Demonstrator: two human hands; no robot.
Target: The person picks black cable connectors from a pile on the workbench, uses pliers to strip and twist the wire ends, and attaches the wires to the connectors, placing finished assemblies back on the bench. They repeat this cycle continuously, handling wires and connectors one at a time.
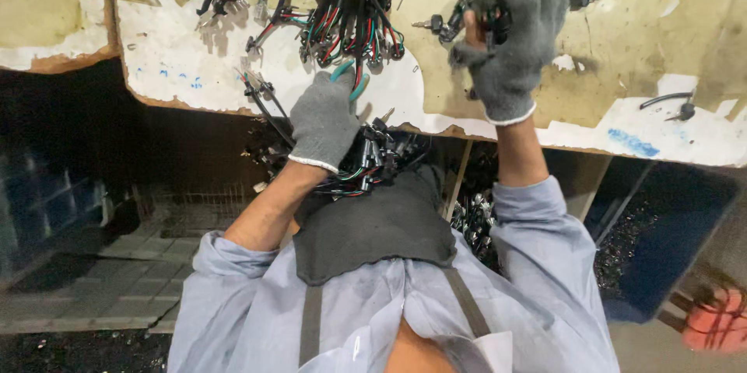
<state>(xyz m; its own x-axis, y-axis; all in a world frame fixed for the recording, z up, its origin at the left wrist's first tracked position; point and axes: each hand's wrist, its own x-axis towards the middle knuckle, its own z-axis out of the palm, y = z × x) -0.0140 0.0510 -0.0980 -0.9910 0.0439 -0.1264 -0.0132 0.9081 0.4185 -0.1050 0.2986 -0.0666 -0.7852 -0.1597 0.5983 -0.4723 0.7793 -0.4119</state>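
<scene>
Your left hand [324, 118] in its grey knit glove has its fingers curled tight around a small cutting tool with teal handles [347, 77], just below the big bunch of black, red and green wires [350, 11] on the worn white and tan table [179, 62]. Your right hand [513, 35], gloved too, pinches a black plug with a small metal key [467, 19] between thumb and fingers. A dark blue bin [669, 241] of small dark parts sits far below your right fingers.

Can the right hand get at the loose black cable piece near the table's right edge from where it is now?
Probably yes. The black cable piece lies alone on bare table, nothing over it. But the right hand is closed around a black connector part, so it would likely have to let go first.
</scene>
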